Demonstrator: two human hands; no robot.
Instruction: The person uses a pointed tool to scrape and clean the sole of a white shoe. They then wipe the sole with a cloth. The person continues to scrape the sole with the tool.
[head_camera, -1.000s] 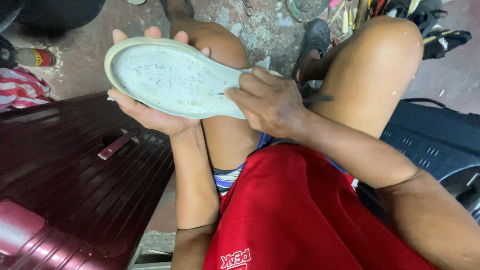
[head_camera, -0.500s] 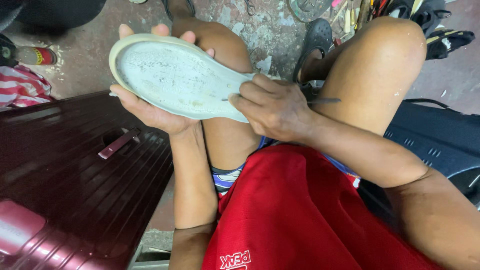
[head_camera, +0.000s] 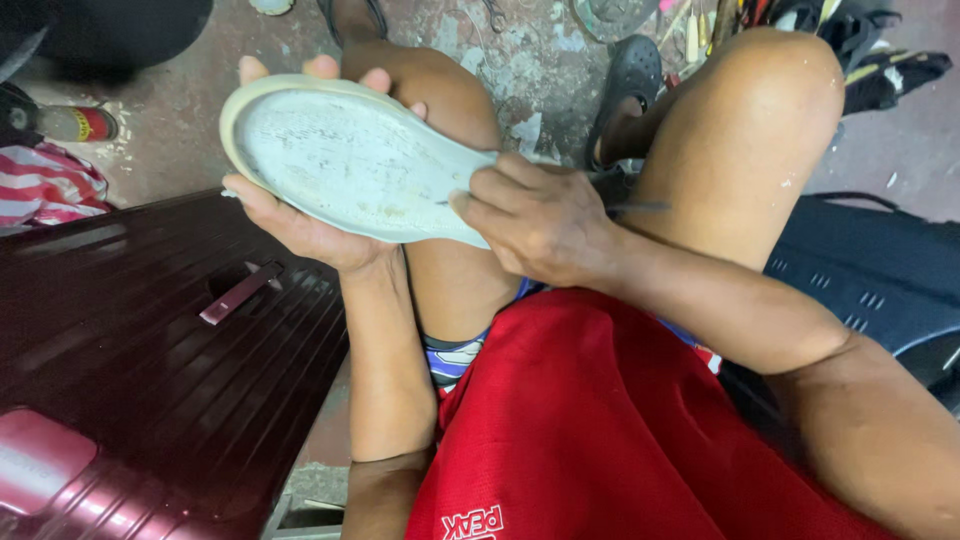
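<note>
A pale grey-white shoe sole (head_camera: 350, 160) lies flat across my left hand (head_camera: 300, 225), which cups it from beneath with fingertips showing past its far edge. My right hand (head_camera: 535, 220) rests on the sole's narrow heel end, fingers pinched around a thin dark tool (head_camera: 640, 207) whose tip touches the sole's surface. Both hands sit above my bare knees, and red shorts (head_camera: 620, 440) cover my lap.
A dark maroon ribbed suitcase (head_camera: 130, 350) stands at the left. A black case (head_camera: 870, 290) lies at the right. A black sandal (head_camera: 628, 80) and scattered tools sit on the stained concrete floor ahead. Striped red-and-white cloth (head_camera: 40, 185) lies at far left.
The sole and both hands have shifted slightly; my right hand has moved a little along the heel end of the sole with the thin tool.
</note>
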